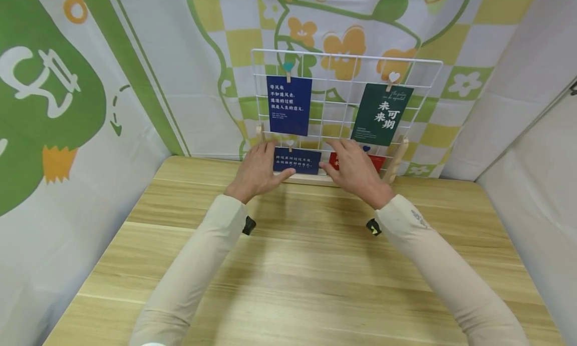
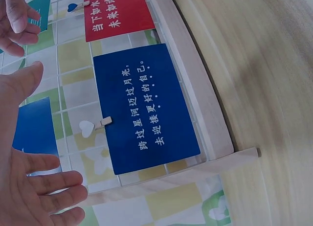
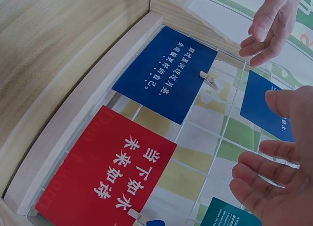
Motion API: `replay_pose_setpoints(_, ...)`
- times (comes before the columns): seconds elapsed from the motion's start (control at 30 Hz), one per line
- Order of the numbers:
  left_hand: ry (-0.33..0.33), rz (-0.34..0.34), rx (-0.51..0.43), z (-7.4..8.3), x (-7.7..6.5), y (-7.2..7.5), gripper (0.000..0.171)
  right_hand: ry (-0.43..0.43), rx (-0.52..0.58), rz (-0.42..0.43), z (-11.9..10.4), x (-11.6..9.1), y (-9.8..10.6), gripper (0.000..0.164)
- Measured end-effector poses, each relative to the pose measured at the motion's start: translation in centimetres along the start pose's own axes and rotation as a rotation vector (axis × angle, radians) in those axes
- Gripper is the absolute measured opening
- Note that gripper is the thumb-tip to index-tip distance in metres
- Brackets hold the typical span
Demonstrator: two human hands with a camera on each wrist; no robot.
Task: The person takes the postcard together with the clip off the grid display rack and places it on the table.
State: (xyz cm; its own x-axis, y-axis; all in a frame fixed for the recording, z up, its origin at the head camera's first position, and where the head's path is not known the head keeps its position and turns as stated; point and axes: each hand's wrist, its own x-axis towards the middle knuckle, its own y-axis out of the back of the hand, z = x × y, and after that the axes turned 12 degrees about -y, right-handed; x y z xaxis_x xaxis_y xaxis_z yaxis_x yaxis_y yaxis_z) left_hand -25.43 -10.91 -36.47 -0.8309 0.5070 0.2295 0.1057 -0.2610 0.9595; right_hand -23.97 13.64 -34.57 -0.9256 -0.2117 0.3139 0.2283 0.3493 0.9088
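A white wire grid panel [image 1: 347, 55] stands upright on a wooden base [image 2: 196, 84]. Clipped to it are a tall blue card [image 1: 290, 105] at upper left and a green card [image 1: 383, 114] at upper right. Below hang a wide blue card [image 2: 146, 108] and a red card [image 3: 107, 167]. My left hand [image 1: 258, 171] is in front of the grid's lower left, fingers spread, holding nothing. My right hand [image 1: 357, 171], also without anything in it, partly hides the red card in the head view. Whether fingertips touch the grid, I cannot tell.
Small wooden pegs with hearts pin the cards: a teal heart [image 1: 288, 67], a white heart [image 1: 394, 77] and a dark blue heart [image 3: 155, 223] among them. The wood-grain table [image 1: 306, 266] extends toward me. Patterned fabric [image 1: 243, 40] hangs close behind the grid.
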Motion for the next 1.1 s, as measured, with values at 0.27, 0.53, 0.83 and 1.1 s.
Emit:
replay_pose_setpoints(0.27,0.011,-0.001,-0.032,-0.1,0.2,0.1,0.091,0.052,0.004,0.043,-0.1,0.3,0.2,0.054)
replay_pose_setpoints(0.53,0.019,0.012,-0.041,-0.2,0.4,0.5,0.089,0.069,-0.01,0.046,-0.4,0.8,0.6,0.051)
replay_pose_setpoints(0.83,0.031,0.018,-0.068,-0.4,0.4,1.0,0.092,0.058,-0.009,0.011,-0.9,1.3,1.0,0.053)
replay_pose_setpoints(1.1,0.016,0.04,-0.084,-0.6,0.4,1.7,0.089,0.073,0.009,0.027,-1.1,1.8,1.3,0.053)
